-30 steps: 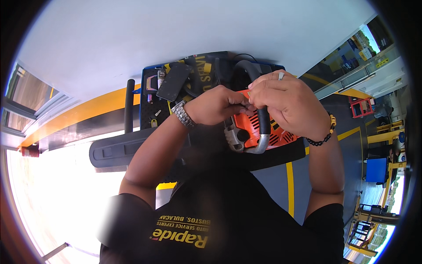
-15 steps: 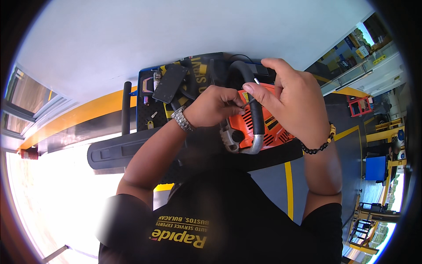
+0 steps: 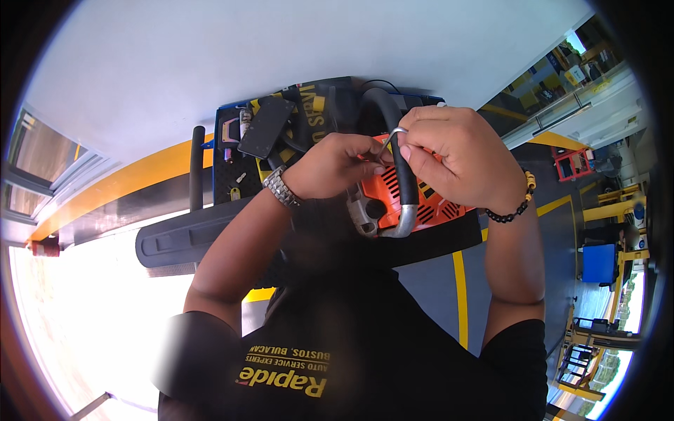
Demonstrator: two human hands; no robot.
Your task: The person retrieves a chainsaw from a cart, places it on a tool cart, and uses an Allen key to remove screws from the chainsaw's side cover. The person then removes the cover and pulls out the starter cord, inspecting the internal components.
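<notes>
An L-shaped metal hex key point(image 3: 396, 132) spans the gap between my two hands, its bend showing above the black front handle of a chainsaw. My right hand point(image 3: 463, 161) is closed, with thumb and fingers pinching one end. At the other end, the fingertips of my left hand point(image 3: 330, 168) are pressed together around the shaft; the tip is hidden there. Below both hands lies the chainsaw, with an orange housing point(image 3: 442, 214) and a black tubular handle point(image 3: 406, 184). A long dark bar cover point(image 3: 186, 235) extends to the left.
The chainsaw rests on a blue-edged cart point(image 3: 217, 158) against a pale wall. A black phone point(image 3: 267, 126), a small yellow-tagged item point(image 3: 235, 193) and other small tools lie at its left. A push bar point(image 3: 198, 168) rises beside it. A red rack point(image 3: 572, 163) stands far right.
My right hand has closed in and turned, its fingers now curled around the hex key's end. The key's bend has come into sight. My left hand keeps its pinch.
</notes>
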